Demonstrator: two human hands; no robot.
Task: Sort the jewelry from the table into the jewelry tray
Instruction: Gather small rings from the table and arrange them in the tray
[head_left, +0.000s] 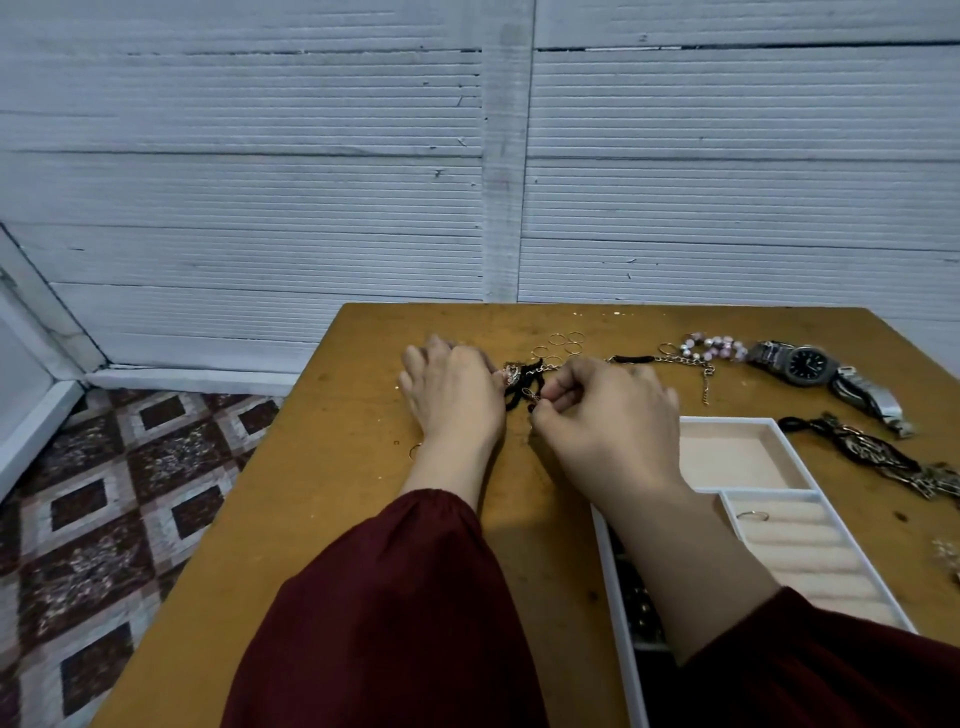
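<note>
A black beaded necklace with gold links (524, 383) lies bunched on the wooden table (332, 467) between my hands. My right hand (602, 410) pinches its clasp end with thumb and forefinger. My left hand (452, 389) rests beside it, fingertips touching the bunch. Several thin gold rings (563, 345) lie just behind. The white jewelry tray (795, 452) with beige lining sits at the right; one ring (753, 516) is in its ribbed section, and dark jewelry (636, 597) fills the left compartment, partly hidden by my forearm.
Along the far right lie a pink bead bracelet (714, 347), a thin chain (685, 361), a silver wristwatch (810, 366) and a black and gold necklace (872, 454). One ring (414, 451) sits by my left wrist. The table's left edge drops to a patterned floor (104, 493).
</note>
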